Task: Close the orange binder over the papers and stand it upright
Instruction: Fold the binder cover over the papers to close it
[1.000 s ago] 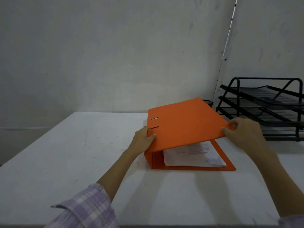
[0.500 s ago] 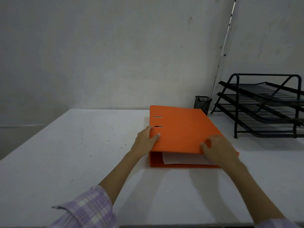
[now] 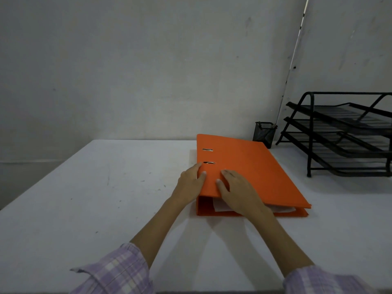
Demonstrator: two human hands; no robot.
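The orange binder (image 3: pixel 252 166) lies flat on the white table (image 3: pixel 95 198), its cover down over the papers (image 3: pixel 282 209), whose white edges show at the near open side. My left hand (image 3: pixel 191 185) holds the near left corner at the spine, thumb on top of the cover. My right hand (image 3: pixel 237 194) rests on the cover close beside it, fingers spread flat, palm over the near edge. Two metal slots show on the cover near the spine.
A black wire letter tray rack (image 3: pixel 343 134) with three tiers stands at the right. A small black mesh pen cup (image 3: pixel 264 133) sits behind the binder by the wall. Grey walls bound the table's far side.
The raised cover has come down flat over the papers. My right hand slid left along the near edge, from the far right corner to just beside my left hand.
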